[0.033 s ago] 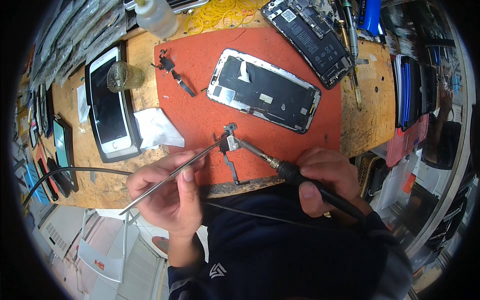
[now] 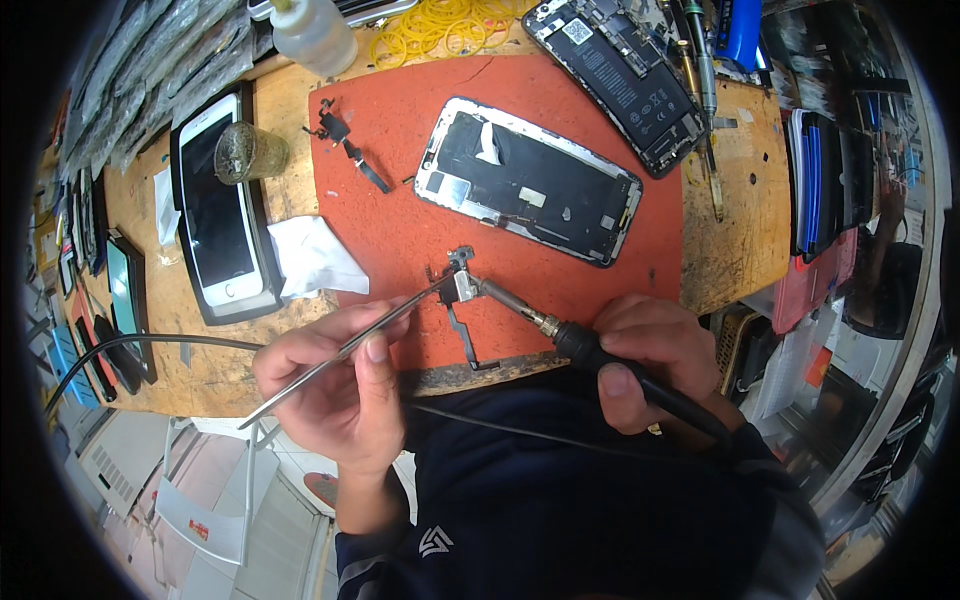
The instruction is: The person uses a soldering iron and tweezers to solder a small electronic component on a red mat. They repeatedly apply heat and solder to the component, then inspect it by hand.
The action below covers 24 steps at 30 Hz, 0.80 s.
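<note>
Wooden bench (image 2: 735, 235): stretching before you
Chair (image 2: 203, 522): standing off your bench's near left corner
Floor (image 2: 268, 518): showing pale tiles

"Anything different since the earlier view?"
"Nothing that I can make out."
"Not even a small shift somewhere?"
"No, comparing the two, I see no change from that moment to this."

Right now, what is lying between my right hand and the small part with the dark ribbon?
In the head view, the soldering iron spans that stretch: handle in your right hand, tip at the small part.
</note>
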Tool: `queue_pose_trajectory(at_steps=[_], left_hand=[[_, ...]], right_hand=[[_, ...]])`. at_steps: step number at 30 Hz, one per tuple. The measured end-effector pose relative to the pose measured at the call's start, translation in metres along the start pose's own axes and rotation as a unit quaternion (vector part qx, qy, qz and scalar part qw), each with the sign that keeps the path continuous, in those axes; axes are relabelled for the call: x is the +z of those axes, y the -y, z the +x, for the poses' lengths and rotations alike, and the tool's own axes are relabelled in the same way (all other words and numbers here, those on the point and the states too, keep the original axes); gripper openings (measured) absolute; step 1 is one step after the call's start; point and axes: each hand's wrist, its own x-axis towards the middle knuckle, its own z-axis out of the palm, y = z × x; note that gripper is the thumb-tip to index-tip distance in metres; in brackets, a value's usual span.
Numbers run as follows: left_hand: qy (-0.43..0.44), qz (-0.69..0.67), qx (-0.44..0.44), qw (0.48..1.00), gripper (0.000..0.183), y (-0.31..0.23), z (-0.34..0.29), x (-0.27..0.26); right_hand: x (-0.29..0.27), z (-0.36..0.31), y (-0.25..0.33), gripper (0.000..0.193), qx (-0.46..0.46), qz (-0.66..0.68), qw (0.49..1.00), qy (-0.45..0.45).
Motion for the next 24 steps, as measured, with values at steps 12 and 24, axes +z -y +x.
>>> queue_pose_trajectory(at_steps=[12, 24], left_hand=[[-0.004, -0.003, -0.012, 1.000, 0.029, -0.0009, -0.0004, 0.0007], [0.003, -0.001, -0.004, 1.000, 0.029, 0.0012, -0.0007, -0.0015]], right_hand=[[-0.0004, -0.0018, -0.0011, 0.021, 0.000, 0.006, 1.000, -0.001], [-0.0005, 0.0001, -0.0005, 0.020, 0.000, 0.004, 1.000, 0.001]])
